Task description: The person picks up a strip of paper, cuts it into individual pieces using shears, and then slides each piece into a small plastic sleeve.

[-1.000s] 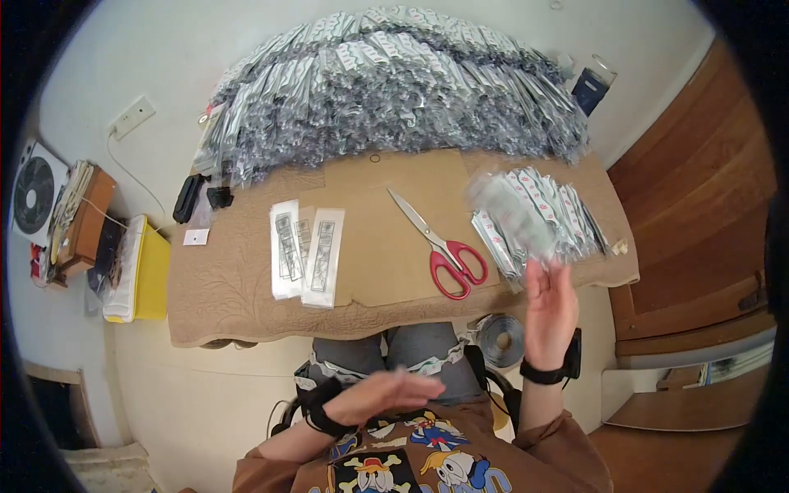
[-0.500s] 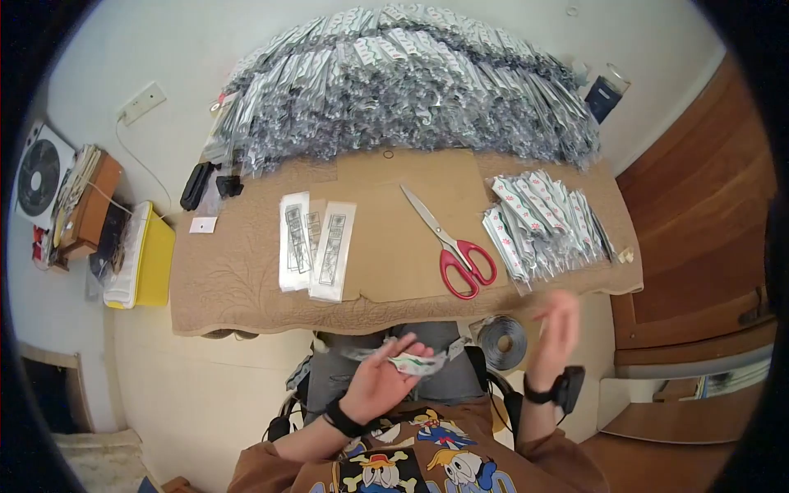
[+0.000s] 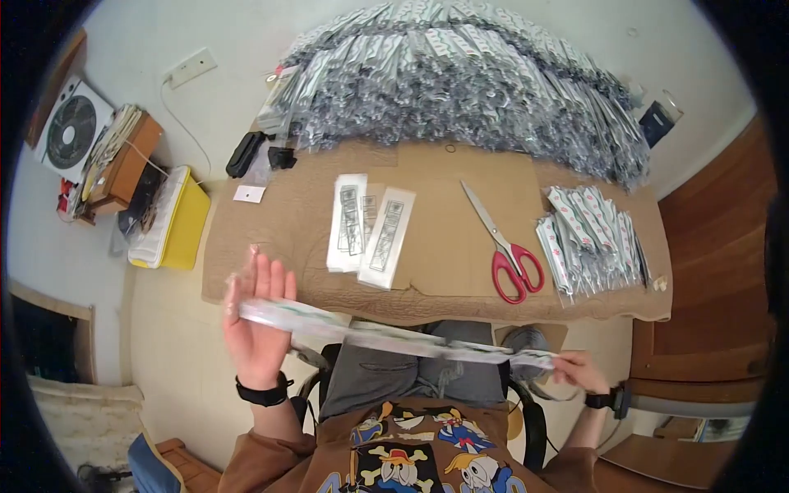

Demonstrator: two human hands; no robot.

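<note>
A long patterned strip [image 3: 394, 338] in clear plastic stretches between my hands over my lap. Its left end lies across the palm of my left hand [image 3: 261, 329], whose fingers are spread upward and open. My right hand [image 3: 579, 371] is closed on the strip's other end. On the brown cloth-covered table [image 3: 304, 193], red-handled scissors [image 3: 503, 246] lie beside several flat printed sleeves [image 3: 386, 238]. To the right sits a small pile of patterned packets [image 3: 593, 238].
A large heap of packets [image 3: 460, 90] fills the table's back. A black case [image 3: 245, 154] and a small white card [image 3: 249, 194] lie at the left. A yellow bin [image 3: 182, 226] stands left of the table; a dark cup [image 3: 656, 123] is at the back right.
My left hand has moved left and forward and my right hand down and to the right. The strip, bunched in my left hand before, is now stretched out between them. The view has shifted.
</note>
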